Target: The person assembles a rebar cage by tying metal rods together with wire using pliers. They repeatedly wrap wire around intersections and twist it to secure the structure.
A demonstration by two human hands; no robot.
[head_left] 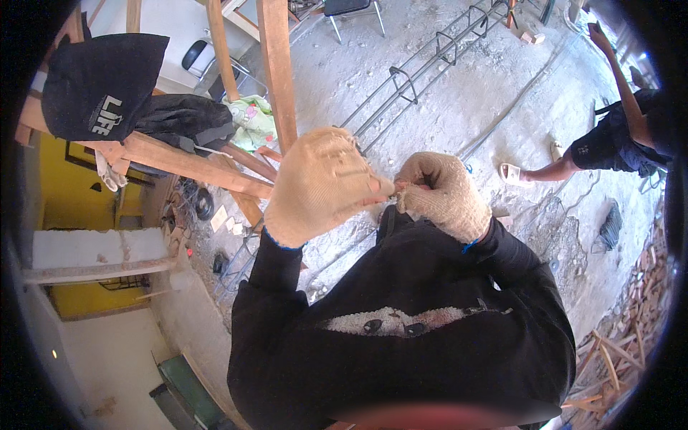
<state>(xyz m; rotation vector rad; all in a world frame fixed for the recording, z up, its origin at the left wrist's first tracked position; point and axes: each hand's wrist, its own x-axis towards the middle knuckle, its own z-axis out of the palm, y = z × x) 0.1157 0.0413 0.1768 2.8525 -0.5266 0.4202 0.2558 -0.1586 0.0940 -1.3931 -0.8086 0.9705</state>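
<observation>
1. Gloves (469, 215), pale and knitted, are on both of your hands, right in front of your chest; likely they guard your skin against rough material.

2. Here's your left hand (319, 185), back of the glove up, fingers narrowed and reaching across to the right. Its tips meet the other hand's, perhaps so both can work on one small spot.

3. And your right hand (441, 197) answers, thumb and fingers curled in, leaving a small dark hollow. Whether either hand is closed on anything, you cannot tell from here; the meeting point is too small.

4. Both elbows bend and the sleeves (276, 272) run close to your body; that probably keeps the fingertips steady and in your sight.

5. Beyond your hands, a steel cage (405, 84) lies lengthwise on the grey floor (494, 57), which seems to give its long bars full support.

6. Over to your left, black cloth (100, 86) sits on a timber rail (193, 168), with a patterned cloth (252, 123) beyond, presumably to stay off the grit.

7. On your right, another person (620, 147) stands well apart from your hands.
</observation>
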